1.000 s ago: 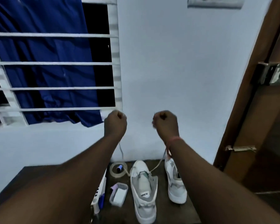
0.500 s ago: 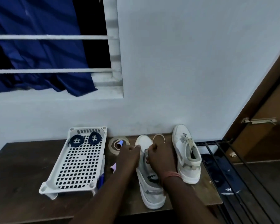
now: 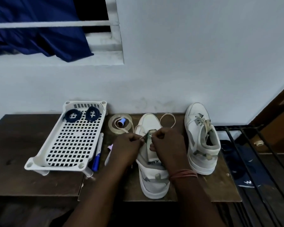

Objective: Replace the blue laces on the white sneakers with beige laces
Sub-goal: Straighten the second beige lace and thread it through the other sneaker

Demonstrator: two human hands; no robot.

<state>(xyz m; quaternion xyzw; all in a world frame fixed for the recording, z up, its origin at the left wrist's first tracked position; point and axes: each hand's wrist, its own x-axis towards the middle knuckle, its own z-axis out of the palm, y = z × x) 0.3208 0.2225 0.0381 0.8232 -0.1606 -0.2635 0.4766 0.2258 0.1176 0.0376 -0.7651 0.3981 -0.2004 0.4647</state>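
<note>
Both hands, left (image 3: 127,147) and right (image 3: 166,143), pinch a flat beige lace (image 3: 167,119) over a white low-top sneaker (image 3: 152,161) on the dark wooden worktop (image 3: 23,169). Two coiled blue laces (image 3: 81,114) lie in a white perforated plastic tray (image 3: 69,141) to the left.

Your left hand (image 3: 127,147) and right hand (image 3: 166,143) sit close together, fingers curled in pinches (thread band on the right wrist), forearms converging.
</note>
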